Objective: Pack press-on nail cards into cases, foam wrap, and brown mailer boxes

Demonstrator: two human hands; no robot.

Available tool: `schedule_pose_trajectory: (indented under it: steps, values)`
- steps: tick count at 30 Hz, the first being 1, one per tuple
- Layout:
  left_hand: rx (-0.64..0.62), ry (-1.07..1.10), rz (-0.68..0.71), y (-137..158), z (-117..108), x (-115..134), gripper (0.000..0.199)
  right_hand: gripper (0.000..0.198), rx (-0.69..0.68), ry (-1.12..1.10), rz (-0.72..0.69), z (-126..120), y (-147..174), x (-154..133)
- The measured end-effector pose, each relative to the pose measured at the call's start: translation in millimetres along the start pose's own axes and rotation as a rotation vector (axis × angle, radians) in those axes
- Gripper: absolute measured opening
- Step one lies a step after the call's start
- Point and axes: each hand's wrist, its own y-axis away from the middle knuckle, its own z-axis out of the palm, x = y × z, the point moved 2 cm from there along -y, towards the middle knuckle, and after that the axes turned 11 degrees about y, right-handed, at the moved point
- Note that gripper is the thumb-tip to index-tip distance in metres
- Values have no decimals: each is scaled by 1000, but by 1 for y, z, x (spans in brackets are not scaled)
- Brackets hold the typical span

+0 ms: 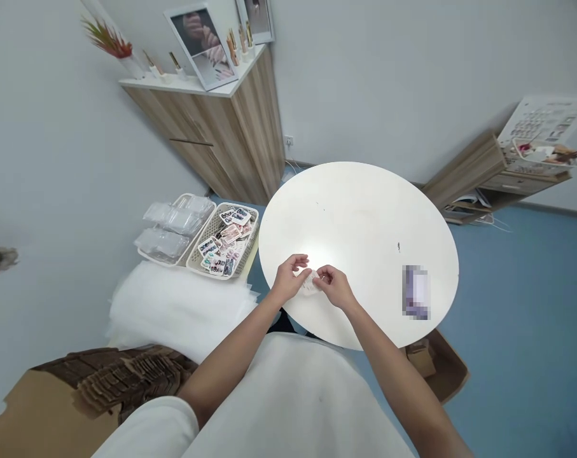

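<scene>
Between my hands, over the near edge of the round white table (359,222), is a small pale sheet (310,284) with rows of little marks; its exact kind is too small to make out. My left hand (291,277) holds its left side, thumb on top and the other fingers curved. On the right side, the thumb and fingertips of my right hand (333,284) pinch the same sheet. A blurred-out purple and white item (416,292) lies on the table to the right.
At the left, one basket (231,277) holds several cards of press-on nails, and another (147,256) holds clear plastic packs. White foam sheets (173,305) and folded brown cardboard (121,381) lie nearer. A wooden cabinet (250,127) stands behind. An open cardboard box (448,369) sits below right.
</scene>
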Motion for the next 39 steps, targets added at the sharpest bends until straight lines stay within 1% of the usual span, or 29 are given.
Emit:
schedule_pose_trajectory:
  steps: [1,2,3,4,6,8,11,13,15,16,19,21,23,25,29,35,37,39]
  values:
    - [64,-22,-1,4,2,0,34,14,71,49,-46,-3,6,1]
    - [101,-26,-21,8,3,0,32,13,146,107,-107,-5,11,2]
    - [98,-9,-62,12,3,-1,31,13,220,174,-179,-6,16,2]
    - [60,26,-117,16,4,-2,30,15,284,250,-257,-6,20,2]
    - [-64,115,-229,22,5,-4,31,17,383,408,-419,-2,27,4]
    - [-135,188,-309,24,5,-4,32,18,458,545,-567,4,31,6]
    - [-142,252,-349,23,4,-5,29,18,525,664,-722,12,35,8]
    - [-146,269,-346,20,3,-5,27,18,531,691,-758,14,38,7]
    - [-148,264,-323,16,1,-6,26,14,543,650,-717,12,41,7]
    - [-150,256,-307,14,0,-7,24,14,563,597,-657,9,42,7]
    - [-171,237,-260,9,-5,-8,20,31,596,321,-366,0,41,11]
    - [-213,228,-241,8,-7,-9,19,39,549,103,-180,-3,39,14]
    - [-256,220,-229,7,-7,-9,18,41,465,-62,-80,-2,37,16]
    - [-283,215,-222,7,-7,-9,18,42,384,-143,-53,0,37,17]
    - [-278,216,-200,6,-6,-11,19,46,277,-158,-47,5,42,20]
    - [-208,207,-163,6,-4,-16,37,63,204,-38,-47,6,49,28]
    - [-206,178,-151,7,-1,-18,38,67,187,4,-40,5,48,31]
    - [-202,124,-133,10,1,-21,36,65,174,33,-26,4,46,35]
